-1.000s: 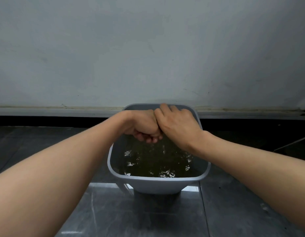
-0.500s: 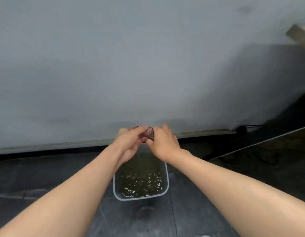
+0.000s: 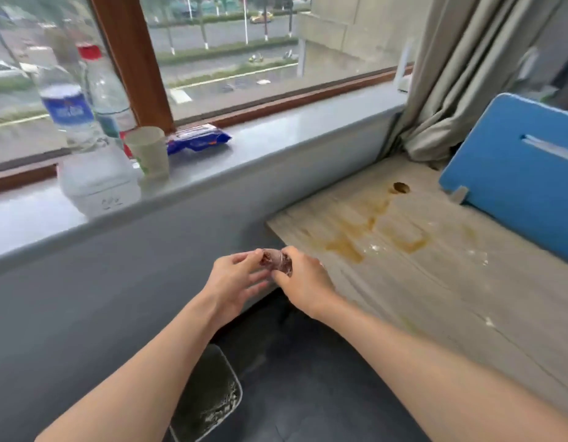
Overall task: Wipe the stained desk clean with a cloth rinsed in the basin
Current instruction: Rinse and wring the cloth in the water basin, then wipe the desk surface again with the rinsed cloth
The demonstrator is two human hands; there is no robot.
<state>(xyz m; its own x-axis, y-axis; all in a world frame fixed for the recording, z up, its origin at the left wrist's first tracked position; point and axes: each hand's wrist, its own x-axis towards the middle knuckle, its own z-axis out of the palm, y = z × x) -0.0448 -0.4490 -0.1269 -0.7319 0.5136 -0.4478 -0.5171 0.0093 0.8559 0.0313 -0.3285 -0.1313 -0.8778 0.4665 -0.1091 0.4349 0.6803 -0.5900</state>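
Note:
A small wadded reddish-brown cloth (image 3: 275, 260) is held between both hands in mid-air, just off the desk's near left corner. My left hand (image 3: 236, 280) pinches its left end with thumb and fingertips, the other fingers spread. My right hand (image 3: 303, 283) grips its right end. The light wooden desk (image 3: 451, 291) stretches to the right, with orange-brown stains (image 3: 356, 240) and white specks on its near part. The grey basin (image 3: 209, 400) of murky water stands on the dark floor below my left forearm.
A grey windowsill (image 3: 276, 135) runs along the left and back, carrying two plastic bottles (image 3: 69, 110), a paper cup (image 3: 148, 151), a white box (image 3: 98, 183) and a blue snack packet (image 3: 196, 138). A blue divider panel (image 3: 515, 177) and a beige curtain (image 3: 461, 74) border the desk.
The view swung up and right from the basin to the desk and window. Both hands lifted the cloth away from above the water and now hold it by the desk corner.

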